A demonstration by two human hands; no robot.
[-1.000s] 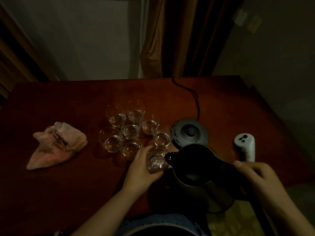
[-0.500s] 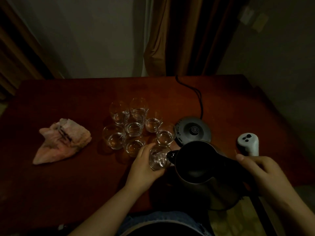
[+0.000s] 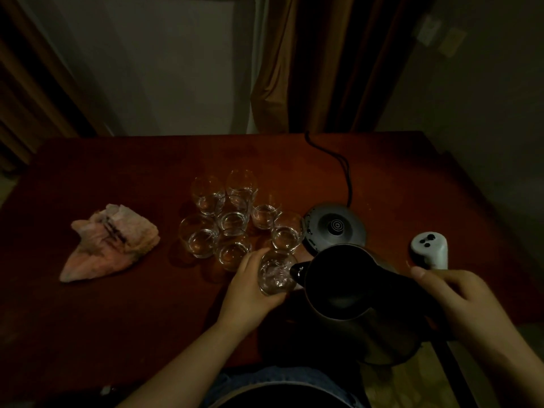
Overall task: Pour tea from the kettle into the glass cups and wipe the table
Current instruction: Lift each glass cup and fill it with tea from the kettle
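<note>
My left hand [image 3: 250, 293] grips a small glass cup [image 3: 275, 273] near the table's front middle. My right hand [image 3: 453, 301] holds the handle of a dark electric kettle [image 3: 347, 293], which is tilted left with its spout over the cup's rim. Liquid glints inside the held cup. Several more glass cups [image 3: 232, 219] stand clustered just behind it on the dark red table [image 3: 117, 319]. A crumpled pink cloth [image 3: 109, 242] lies at the left.
The kettle's round grey base [image 3: 335, 228] sits behind the kettle, its black cord [image 3: 344, 169] running to the back edge. A white controller [image 3: 431, 250] lies at the right. Brown curtains [image 3: 323, 63] hang beyond the table.
The view has shifted slightly; both hands keep their hold and the kettle stays tilted at the cup, which holds a little more liquid.
</note>
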